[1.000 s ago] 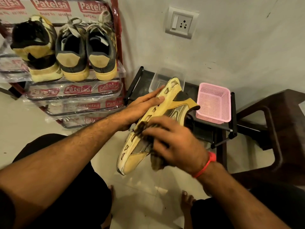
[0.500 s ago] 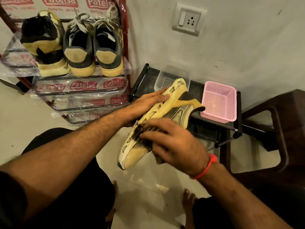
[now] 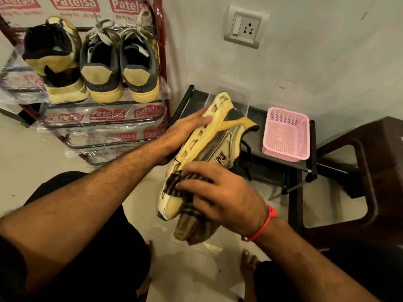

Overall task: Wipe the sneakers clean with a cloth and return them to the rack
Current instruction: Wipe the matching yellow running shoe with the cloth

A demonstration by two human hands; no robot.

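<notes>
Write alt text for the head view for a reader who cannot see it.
The left hand holds a yellow sneaker sole-up while the right hand presses a striped cloth against its toe. Three more sneakers sit on the plastic-wrapped rack behind; a pink basket stands right.

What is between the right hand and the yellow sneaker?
A striped cloth: in the head view the right hand presses it against the sneaker, its end hanging below.

"Patelsa" on rack wrapping [image 3: 107,114]

yellow sneaker [image 3: 209,136] tilted, sole leftward | striped cloth [image 3: 189,216] over toe, seemingly
</notes>
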